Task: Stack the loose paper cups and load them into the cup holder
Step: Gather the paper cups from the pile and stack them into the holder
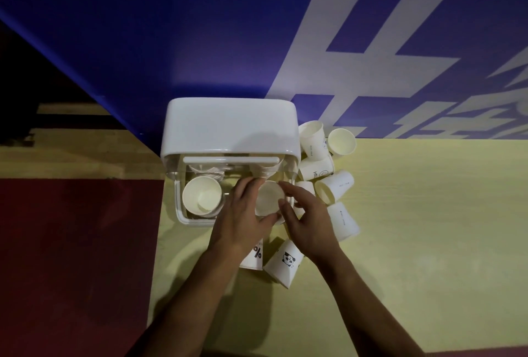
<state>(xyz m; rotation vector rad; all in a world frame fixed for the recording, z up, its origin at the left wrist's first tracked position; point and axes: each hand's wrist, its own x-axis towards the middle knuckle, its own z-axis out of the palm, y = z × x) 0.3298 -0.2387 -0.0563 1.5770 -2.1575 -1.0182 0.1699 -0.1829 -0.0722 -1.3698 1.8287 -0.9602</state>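
From the head camera, both hands were wrapped around one cup [268, 198]; the left hand [243, 218] cupped it from 9 o'clock and the right hand [307, 221] from 3 o'clock, fingers curled on its rim; it sat over the right side of the holder [228, 128], at the open front part.

I think the cup could get squashed; paper is soft, and two hands pressing hard might bend the rim; then it would not slide in well. It could also go in crooked and jam, since the slot looked only a bit wider than the cup; whether it was already resting inside, I could not tell, because the hands hid its bottom. A wrist might bump the cups lying close by and roll them off the table [414, 242].

Around them: a stack [202, 197] sat in the left side of the holder, at 9 o'clock from the held cup; loose cups [333, 189] lay in a heap at 3 o'clock, just beside the holder, some tipped over; a panda cup [284, 262] lay at 6 o'clock under the wrists; another printed cup [253, 258] touched it, partly hidden by the left arm; those two were right in the way of the arms.
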